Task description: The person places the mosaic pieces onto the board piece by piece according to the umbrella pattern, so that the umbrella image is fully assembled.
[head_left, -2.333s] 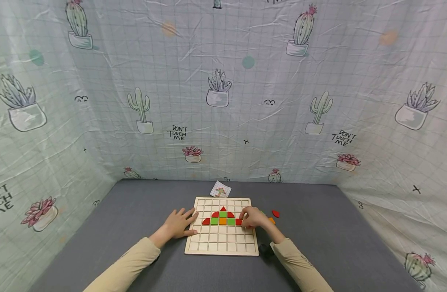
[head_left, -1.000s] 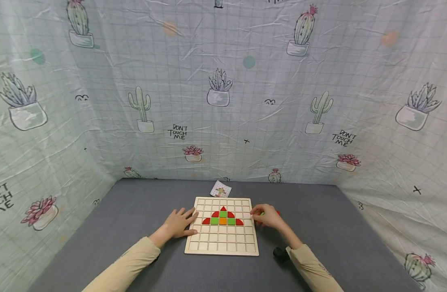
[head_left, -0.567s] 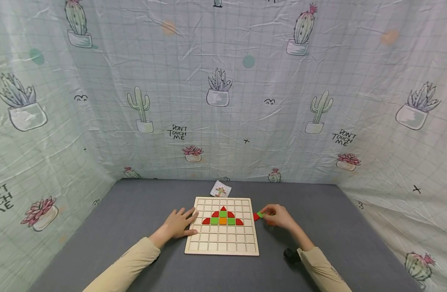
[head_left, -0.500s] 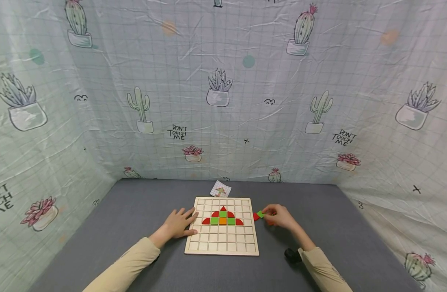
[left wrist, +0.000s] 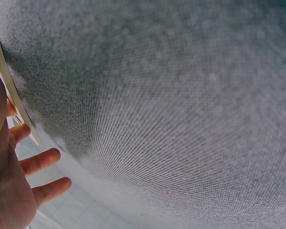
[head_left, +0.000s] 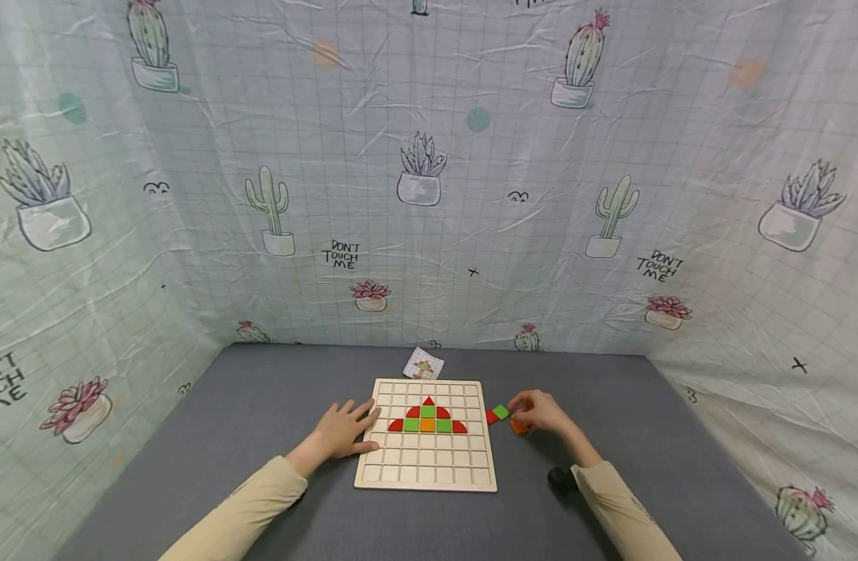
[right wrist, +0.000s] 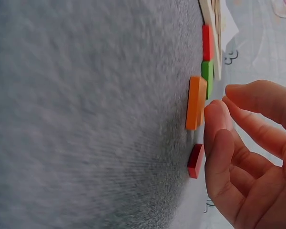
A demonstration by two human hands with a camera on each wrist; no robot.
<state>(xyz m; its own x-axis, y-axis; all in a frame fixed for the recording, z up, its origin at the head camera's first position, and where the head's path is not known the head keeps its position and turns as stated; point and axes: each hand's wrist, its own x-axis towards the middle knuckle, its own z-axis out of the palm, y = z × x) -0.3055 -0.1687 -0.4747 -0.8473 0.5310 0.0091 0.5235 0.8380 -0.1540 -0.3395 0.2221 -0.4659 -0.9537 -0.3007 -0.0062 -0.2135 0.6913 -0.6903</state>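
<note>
Grey tabletop (head_left: 429,522): one gridded board (head_left: 429,450), seemingly steadied by our spread left hand (head_left: 337,433); one loose orange piece (right wrist: 194,102), conveniently near our right hand (head_left: 538,413), whose fingertips stand apart.

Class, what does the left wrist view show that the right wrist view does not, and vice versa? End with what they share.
Only the left wrist view shows the left hand, fingers apart.

Only the right wrist view shows the right hand, a red block beside the wooden board, a green block next to it, an orange block near that hand and a second red block.

Both show an edge of the wooden board, the gray tabletop and the pale backdrop.
</note>
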